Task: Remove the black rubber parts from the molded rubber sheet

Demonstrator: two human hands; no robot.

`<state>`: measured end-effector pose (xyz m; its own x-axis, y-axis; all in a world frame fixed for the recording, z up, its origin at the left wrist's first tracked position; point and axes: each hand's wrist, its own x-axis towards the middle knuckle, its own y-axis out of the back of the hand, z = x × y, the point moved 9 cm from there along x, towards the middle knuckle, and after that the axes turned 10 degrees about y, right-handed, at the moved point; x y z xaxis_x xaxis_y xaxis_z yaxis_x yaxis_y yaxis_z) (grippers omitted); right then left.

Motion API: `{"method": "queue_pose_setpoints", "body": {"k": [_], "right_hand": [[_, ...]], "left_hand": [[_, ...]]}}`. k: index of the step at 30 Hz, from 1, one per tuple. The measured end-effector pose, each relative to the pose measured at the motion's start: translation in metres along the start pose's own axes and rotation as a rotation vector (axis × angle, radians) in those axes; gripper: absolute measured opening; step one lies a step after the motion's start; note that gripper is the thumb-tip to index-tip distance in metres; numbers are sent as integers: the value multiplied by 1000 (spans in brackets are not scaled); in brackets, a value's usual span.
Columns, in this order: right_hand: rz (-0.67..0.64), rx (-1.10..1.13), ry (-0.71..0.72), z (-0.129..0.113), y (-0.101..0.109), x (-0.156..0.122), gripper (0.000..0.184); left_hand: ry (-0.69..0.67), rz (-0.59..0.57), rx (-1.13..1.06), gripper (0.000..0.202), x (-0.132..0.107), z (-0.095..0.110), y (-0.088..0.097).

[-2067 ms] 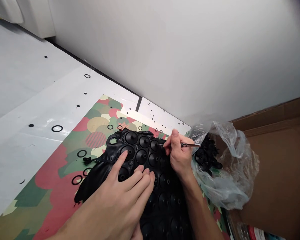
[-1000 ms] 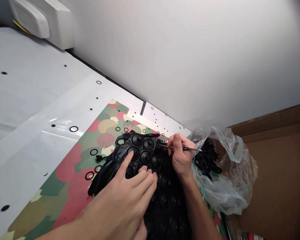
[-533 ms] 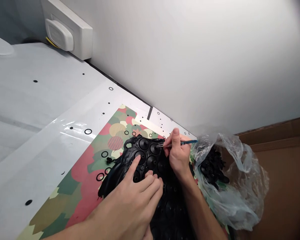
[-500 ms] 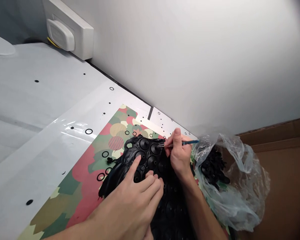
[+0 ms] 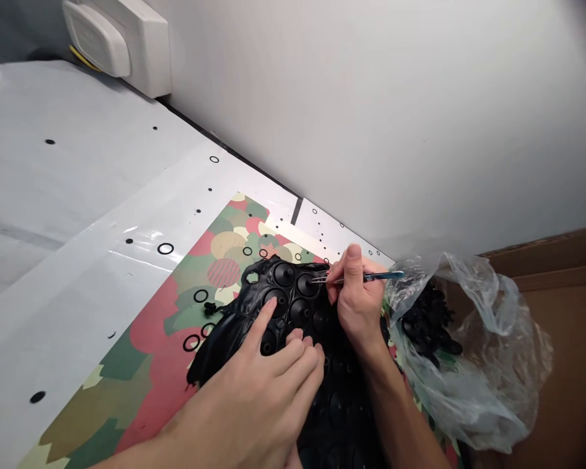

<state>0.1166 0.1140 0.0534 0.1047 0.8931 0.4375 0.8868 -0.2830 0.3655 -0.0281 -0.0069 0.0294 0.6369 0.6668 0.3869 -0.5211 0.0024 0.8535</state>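
Note:
A black moulded rubber sheet [image 5: 293, 306] with rows of round cup-like parts lies on a camouflage-patterned mat [image 5: 141, 345]. My left hand [image 5: 258, 391] presses flat on the sheet, index finger stretched out onto one round part, the other fingers lying together. My right hand [image 5: 359, 303] pinches thin metal tweezers [image 5: 356, 279], whose tips touch a round part at the sheet's far edge. Small black rings and dots [image 5: 165, 248] lie loose on the mat and on the white surface.
A clear plastic bag [image 5: 469, 352] holding black rubber pieces sits right of my right hand, against a cardboard box [image 5: 566, 312]. A white wall [image 5: 371, 117] runs along the back. A white device [image 5: 117, 39] stands at the far left corner.
The view has drifted, shifting the scene in the frame. My right hand and tweezers stay at the sheet's far edge with small shifts. The left hand keeps pressing the sheet.

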Motion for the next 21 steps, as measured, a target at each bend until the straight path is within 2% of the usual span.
{"method": "queue_pose_setpoints", "body": {"k": [9, 13, 17, 21], "right_hand": [[-33, -127, -94, 0, -1, 9, 70], [-50, -199, -90, -3, -1, 10, 71], [-99, -298, 52, -19, -5, 7, 64], [-289, -415, 343, -39, -21, 0, 57]], "left_hand": [[3, -23, -22, 54, 2, 0, 0], [9, -19, -22, 53, 3, 0, 1], [3, -12, -1, 50, 2, 1, 1], [-5, 9, 20, 50, 2, 1, -2]]}}
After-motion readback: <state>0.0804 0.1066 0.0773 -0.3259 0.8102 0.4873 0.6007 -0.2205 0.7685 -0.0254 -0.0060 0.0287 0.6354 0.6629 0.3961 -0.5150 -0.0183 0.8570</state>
